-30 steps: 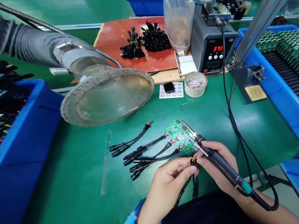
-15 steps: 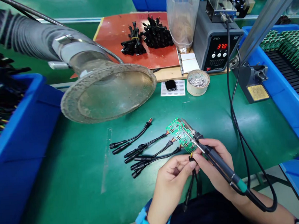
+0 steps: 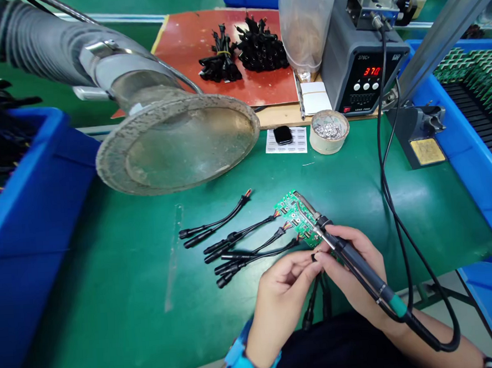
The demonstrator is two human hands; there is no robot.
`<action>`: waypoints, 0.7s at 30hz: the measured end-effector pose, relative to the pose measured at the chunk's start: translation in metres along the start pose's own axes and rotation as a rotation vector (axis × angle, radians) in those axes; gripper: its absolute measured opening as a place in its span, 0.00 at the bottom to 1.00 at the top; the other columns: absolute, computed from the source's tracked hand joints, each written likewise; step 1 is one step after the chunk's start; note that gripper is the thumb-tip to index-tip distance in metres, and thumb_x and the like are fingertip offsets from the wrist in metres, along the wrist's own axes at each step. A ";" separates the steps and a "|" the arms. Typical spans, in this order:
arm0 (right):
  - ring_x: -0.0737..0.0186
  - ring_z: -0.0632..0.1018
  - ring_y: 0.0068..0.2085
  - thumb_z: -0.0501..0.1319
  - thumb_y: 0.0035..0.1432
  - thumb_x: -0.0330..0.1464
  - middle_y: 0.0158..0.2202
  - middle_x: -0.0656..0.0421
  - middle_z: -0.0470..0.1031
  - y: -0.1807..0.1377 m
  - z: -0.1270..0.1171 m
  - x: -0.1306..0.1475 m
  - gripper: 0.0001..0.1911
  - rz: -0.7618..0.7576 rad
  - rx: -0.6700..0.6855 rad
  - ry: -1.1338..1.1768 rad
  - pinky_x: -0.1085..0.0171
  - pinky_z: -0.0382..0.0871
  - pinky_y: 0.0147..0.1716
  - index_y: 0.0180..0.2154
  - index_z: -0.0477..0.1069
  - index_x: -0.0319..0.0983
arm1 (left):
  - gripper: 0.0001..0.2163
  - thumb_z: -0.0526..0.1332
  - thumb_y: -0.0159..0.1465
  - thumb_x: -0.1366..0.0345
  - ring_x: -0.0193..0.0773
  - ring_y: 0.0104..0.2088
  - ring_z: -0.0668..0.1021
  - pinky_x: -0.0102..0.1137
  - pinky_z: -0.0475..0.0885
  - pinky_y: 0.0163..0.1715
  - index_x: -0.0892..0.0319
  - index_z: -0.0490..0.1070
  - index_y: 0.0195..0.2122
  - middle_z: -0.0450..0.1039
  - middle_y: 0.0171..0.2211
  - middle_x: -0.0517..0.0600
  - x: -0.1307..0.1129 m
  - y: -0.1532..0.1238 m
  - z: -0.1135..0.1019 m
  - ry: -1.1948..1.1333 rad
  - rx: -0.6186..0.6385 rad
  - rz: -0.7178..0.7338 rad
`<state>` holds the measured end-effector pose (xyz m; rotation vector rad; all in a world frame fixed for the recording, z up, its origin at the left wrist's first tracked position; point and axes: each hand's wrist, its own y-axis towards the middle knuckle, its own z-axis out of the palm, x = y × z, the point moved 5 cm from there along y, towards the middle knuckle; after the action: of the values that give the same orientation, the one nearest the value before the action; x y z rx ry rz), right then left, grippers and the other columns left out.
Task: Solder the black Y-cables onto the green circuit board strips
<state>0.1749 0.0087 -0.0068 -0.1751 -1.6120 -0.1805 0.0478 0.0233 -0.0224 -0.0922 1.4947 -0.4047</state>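
Observation:
My left hand pinches the wire end of a black cable between thumb and fingers; its two connector ends hang toward my lap. Closed around a soldering iron, my right hand also brings its thumb and fingertips to the same cable end, where the tips hide the wires. The iron points up and left over a green circuit board; I cannot tell whether its tip touches. Several black cables lie left of the board, some with coloured wires reaching its edge.
A round fume extractor hood overhangs the left. Blue bins stand at left and right. Behind are a soldering station, a solder-scrap bowl, an iron stand and bundled cables on a red board.
The camera view has shifted slightly. My fingertips have turned the cable end a little, and its coloured wires are now mostly covered. The iron stays over the board.

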 end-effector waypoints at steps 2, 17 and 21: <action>0.66 0.79 0.33 0.62 0.54 0.28 0.34 0.61 0.76 0.000 -0.001 0.000 0.17 -0.026 0.031 -0.024 0.67 0.77 0.34 0.47 0.67 0.43 | 0.06 0.61 0.58 0.65 0.34 0.26 0.79 0.26 0.76 0.28 0.61 0.74 0.33 0.78 0.26 0.49 -0.002 0.000 0.001 0.033 0.036 0.013; 0.68 0.76 0.32 0.63 0.54 0.26 0.32 0.62 0.71 -0.002 -0.018 0.005 0.15 -0.216 0.071 -0.232 0.67 0.73 0.32 0.44 0.68 0.44 | 0.07 0.63 0.56 0.63 0.33 0.20 0.74 0.27 0.73 0.22 0.62 0.74 0.28 0.72 0.19 0.47 -0.010 0.001 -0.013 0.146 0.032 -0.123; 0.62 0.78 0.37 0.62 0.54 0.22 0.35 0.60 0.75 -0.016 -0.039 -0.001 0.19 -0.326 0.011 -0.264 0.62 0.74 0.36 0.45 0.67 0.45 | 0.12 0.66 0.52 0.64 0.32 0.19 0.74 0.27 0.73 0.22 0.63 0.72 0.35 0.73 0.19 0.45 -0.006 0.001 -0.021 0.030 -0.075 -0.194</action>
<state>0.2091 -0.0158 -0.0056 0.0777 -1.8982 -0.4133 0.0269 0.0300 -0.0189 -0.2937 1.5364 -0.5076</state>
